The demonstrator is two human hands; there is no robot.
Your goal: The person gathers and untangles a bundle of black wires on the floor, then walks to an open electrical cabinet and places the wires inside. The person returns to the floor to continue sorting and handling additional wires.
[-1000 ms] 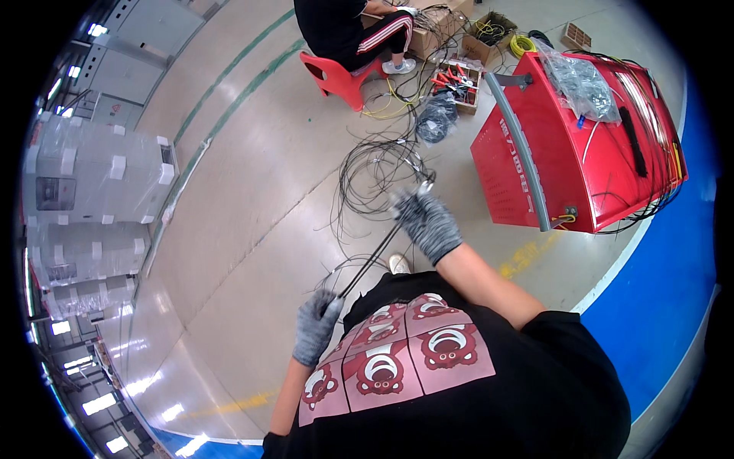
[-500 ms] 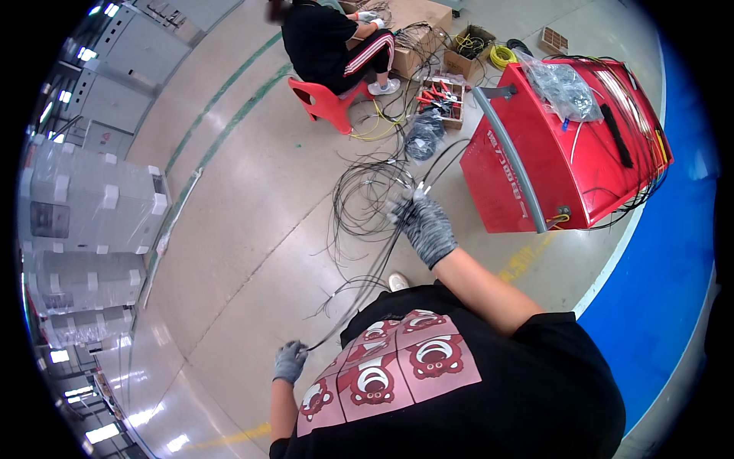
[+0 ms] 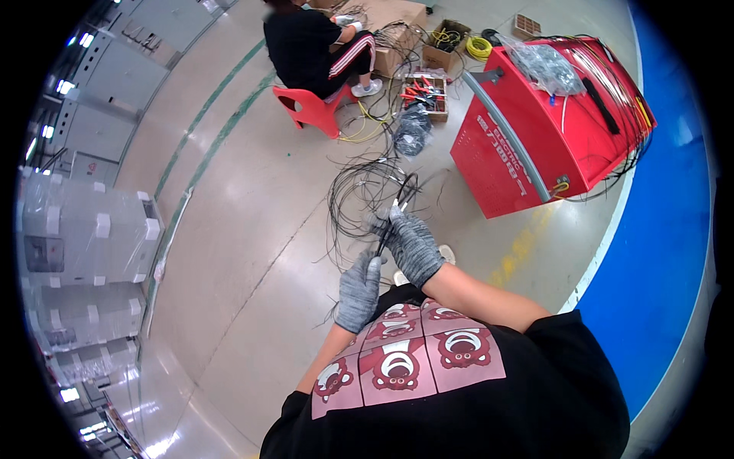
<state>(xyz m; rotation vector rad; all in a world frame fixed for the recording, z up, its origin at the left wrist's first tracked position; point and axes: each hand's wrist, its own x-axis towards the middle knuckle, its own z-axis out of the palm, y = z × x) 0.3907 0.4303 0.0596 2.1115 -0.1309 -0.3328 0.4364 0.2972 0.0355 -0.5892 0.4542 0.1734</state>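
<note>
Both my hands wear grey knit gloves and are close together in front of my body. My right hand (image 3: pixel 414 243) is closed round a bunch of black cables (image 3: pixel 408 187), whose looped end with white tags sticks up past the fingers. Just to its left and nearer to me, my left hand (image 3: pixel 359 291) is closed on the lower run of the same cables, thumb pointing up. Beyond the hands, a loose coil of thin black cables (image 3: pixel 344 200) lies on the floor; whether it joins the held bunch is hidden by my gloves.
A red metal cart (image 3: pixel 527 145) with a grey handle stands right, bearing cables and a clear plastic bag (image 3: pixel 547 67). Ahead, a person (image 3: pixel 306 50) sits on a red stool (image 3: pixel 306 109) beside a tool box (image 3: pixel 425 93) and cardboard boxes. Wrapped cabinets (image 3: pixel 88 229) line the left.
My left hand has come up from the lower left to beside my right hand, bringing its cable end in. The cables now bend into a loop above the right hand.
</note>
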